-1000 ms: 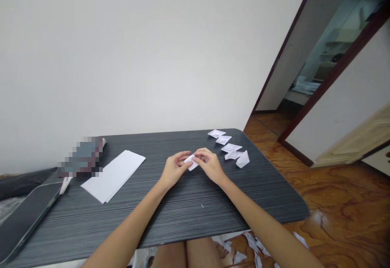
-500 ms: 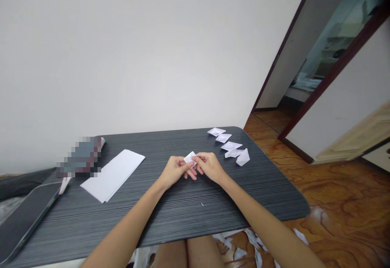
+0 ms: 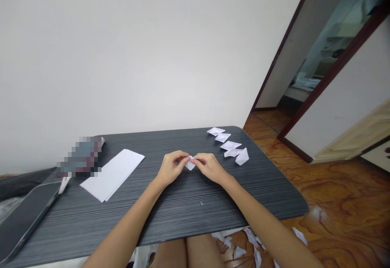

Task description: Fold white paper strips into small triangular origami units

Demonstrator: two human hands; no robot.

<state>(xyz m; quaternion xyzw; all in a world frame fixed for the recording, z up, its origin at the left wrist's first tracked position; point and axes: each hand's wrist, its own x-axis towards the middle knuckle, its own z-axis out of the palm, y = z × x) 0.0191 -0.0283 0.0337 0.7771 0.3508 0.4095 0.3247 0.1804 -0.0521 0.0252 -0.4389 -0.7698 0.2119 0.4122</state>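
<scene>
The left hand (image 3: 170, 168) and right hand (image 3: 210, 167) both pinch a small folded paper (image 3: 190, 164) over the middle of the dark surface (image 3: 183, 211). More folded papers (image 3: 233, 152) lie at two o'clock, and flat sheets (image 3: 112, 174) at nine o'clock.

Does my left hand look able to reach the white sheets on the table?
Probably yes: only bare table lies between the left hand and the white sheets, though it pinches the small folded paper together with the right hand.
</scene>
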